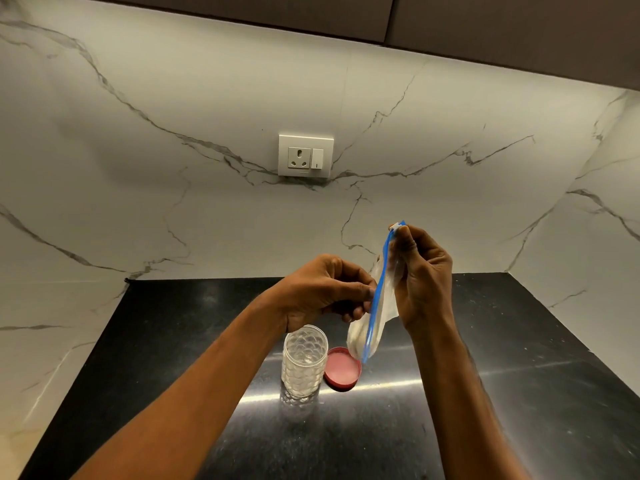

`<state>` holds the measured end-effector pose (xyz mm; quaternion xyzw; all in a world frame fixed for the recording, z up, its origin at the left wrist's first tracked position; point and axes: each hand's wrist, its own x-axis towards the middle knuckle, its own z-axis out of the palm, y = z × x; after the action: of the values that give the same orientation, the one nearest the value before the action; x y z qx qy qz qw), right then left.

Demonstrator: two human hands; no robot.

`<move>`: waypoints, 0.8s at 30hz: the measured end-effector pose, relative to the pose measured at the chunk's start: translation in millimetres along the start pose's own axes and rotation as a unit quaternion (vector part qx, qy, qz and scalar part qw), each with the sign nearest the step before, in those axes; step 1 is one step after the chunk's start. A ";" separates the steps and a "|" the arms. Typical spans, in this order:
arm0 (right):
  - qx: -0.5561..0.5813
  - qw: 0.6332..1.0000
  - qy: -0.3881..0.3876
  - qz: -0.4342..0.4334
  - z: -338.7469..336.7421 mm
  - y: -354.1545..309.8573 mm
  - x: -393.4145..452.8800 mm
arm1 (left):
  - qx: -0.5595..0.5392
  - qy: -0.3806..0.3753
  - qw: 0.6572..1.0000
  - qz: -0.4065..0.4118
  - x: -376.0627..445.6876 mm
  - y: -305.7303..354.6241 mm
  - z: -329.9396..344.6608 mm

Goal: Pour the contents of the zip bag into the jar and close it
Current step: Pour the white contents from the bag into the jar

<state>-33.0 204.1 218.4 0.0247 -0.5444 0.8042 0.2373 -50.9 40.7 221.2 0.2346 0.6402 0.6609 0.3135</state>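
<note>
Clear plastic with a blue zip strip: that is the zip bag [375, 317] I see held up in the air over the black bench [485, 393], tilted so its zip edge runs from upper right down to lower left. My right hand [420, 271] pinches the upper end of the zip, where the small white slider [393, 226] sits at my fingertips. My left hand [325, 289] pinches the blue strip further down, at about its middle. The bag's lower, fuller end hangs just above the red lid [343, 368].

That lid lies flat on the bench, inner side up, just beside the clear patterned jar [304, 362], which stands upright and uncovered to the lid's left. On the marble wall [138, 168] behind, I see a white socket plate [306, 156].
</note>
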 end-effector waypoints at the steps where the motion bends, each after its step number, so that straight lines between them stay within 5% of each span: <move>1: -0.006 1.000 0.005 -0.002 0.0 0.4 0.3 | 0.002 0.012 1.000 0.002 0.6 -1.1 0.0; 24: -0.007 1.000 0.020 -0.003 -6.7 10.0 6.8 | -0.067 0.045 0.997 0.006 8.0 -15.5 -6.9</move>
<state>-41.6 209.5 209.1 0.0089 -0.5456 0.7997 0.2506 -59.5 41.4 204.6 0.1869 0.6062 0.7144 0.2954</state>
